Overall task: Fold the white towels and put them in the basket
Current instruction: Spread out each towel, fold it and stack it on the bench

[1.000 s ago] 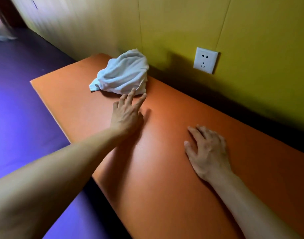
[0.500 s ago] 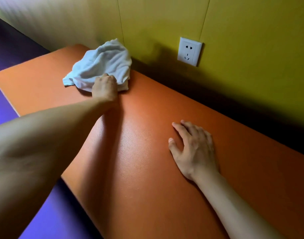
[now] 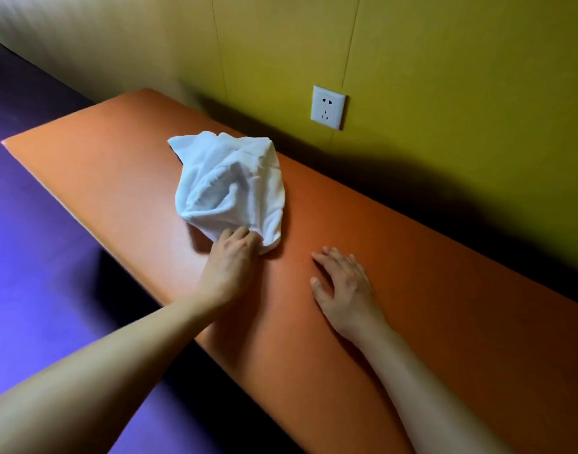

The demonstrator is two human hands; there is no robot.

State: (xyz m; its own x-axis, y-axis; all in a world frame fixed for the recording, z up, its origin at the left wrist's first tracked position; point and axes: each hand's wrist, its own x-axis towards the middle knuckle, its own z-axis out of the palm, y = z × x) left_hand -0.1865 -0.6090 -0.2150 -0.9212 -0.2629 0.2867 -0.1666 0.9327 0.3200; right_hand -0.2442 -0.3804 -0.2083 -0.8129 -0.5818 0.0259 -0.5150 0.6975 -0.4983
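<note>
Your left hand [image 3: 233, 253] is gripping the near edge of the white towel [image 3: 230, 188], fingers curled into the cloth, knuckles up. Your right hand [image 3: 341, 283] is lying flat and relaxed on the orange surface [image 3: 412, 290], grasping nothing, well apart from the cloth.

The towel is sitting bunched and crumpled near the middle of the surface, its far corner pointing toward the yellow wall [image 3: 461, 77]. A white wall socket [image 3: 327, 108] is showing above and to the right of it. The purple floor [image 3: 35, 257] is running along the left edge of the surface. No basket is showing in this view.

Risks, as judged from here:
- You are holding only one bunched edge. If you are pulling from that single point, the cloth is likely dragging as a lump, not opening flat, so creases are carrying into the fold.
- The layers are tangled; which edge you are holding cannot be told. Picking a wrong corner is likely giving a skewed fold.
- The surface looks smooth, and its left edge is not far off. A fast sideways pull risks sliding the towel off onto the floor.
</note>
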